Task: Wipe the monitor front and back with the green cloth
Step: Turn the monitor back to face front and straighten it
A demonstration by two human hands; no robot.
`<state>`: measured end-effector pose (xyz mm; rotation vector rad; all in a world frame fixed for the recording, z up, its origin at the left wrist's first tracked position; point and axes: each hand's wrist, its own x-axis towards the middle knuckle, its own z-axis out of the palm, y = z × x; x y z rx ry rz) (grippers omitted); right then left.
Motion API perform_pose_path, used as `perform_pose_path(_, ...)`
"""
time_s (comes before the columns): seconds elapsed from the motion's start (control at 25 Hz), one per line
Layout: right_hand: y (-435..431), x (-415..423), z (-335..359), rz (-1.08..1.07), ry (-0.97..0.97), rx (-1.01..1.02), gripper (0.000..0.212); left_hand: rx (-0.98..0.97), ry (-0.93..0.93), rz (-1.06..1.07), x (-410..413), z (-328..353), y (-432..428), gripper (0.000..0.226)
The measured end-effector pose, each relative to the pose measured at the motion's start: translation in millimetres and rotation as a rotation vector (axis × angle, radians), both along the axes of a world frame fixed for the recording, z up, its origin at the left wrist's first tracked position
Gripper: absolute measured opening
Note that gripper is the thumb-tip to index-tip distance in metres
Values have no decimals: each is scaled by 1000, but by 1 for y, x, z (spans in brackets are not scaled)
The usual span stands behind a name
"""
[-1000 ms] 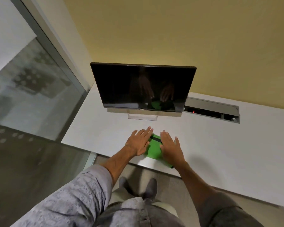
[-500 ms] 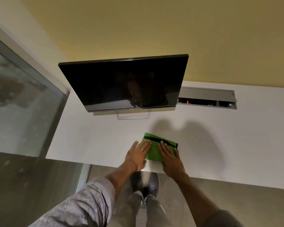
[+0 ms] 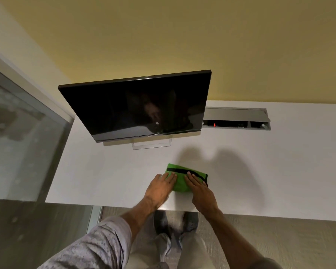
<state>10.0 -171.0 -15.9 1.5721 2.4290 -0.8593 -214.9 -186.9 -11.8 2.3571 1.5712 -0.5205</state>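
Item: green cloth (image 3: 179,183), folded, on worktop (image 3: 105,171); monitor (image 3: 136,107) awaiting wipe.
Hands: left hand (image 3: 160,188), right hand (image 3: 199,189), flat on cloth, grasping nothing. Risk: hard wiping could tip monitor on slim stand (image 3: 151,145).

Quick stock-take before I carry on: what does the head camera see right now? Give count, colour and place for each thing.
monitor: 1, black, screen dark, at the back of the desk
monitor stand: 1, clear-looking, under the monitor
green cloth: 1, green with a black strip, flat on the desk near its front edge
desk: 1, white, against the wall
cable box: 1, grey, lid open, set into the desk right of the monitor
wall: 1, yellow, behind the desk
glass panel: 1, greyish, left of the desk
shoes: 2, grey, on the floor
left hand: 1, fingers flat on the cloth's left side
right hand: 1, fingers flat on its right side
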Motion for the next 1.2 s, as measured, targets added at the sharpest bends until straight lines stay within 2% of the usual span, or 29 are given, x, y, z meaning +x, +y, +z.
perform_pose_path(0.12, 11, 18, 12, -70, 18, 48, 92, 43, -27, -13, 18, 21, 20, 69)
perform_pose_path(0.4, 65, 100, 32, -220, 40, 188, 81, 73, -30, -109, 103, 50, 103, 73)
perform_pose_path(0.76, 136, 185, 21, -468, -16, 347, 88, 115, 43, -255, 211, 52, 228, 95)
perform_pose_path(0.92, 154, 186, 14, -635, -67, 295, 89, 198, 97, -358, 245, 44, 276, 93)
perform_pose_path(1.0, 159, 178, 6, -664, -76, 255, 80, 224, 97, -278, 263, 40, 294, 97)
perform_pose_path(1.08, 159, 177, -11, -570, -84, 207, 68, 198, 11, -64, 276, 34, 297, 96)
perform_pose_path(1.2, 159, 192, -34, -426, -121, 205, 68, 115, -150, 113, 279, 15, 276, 88)
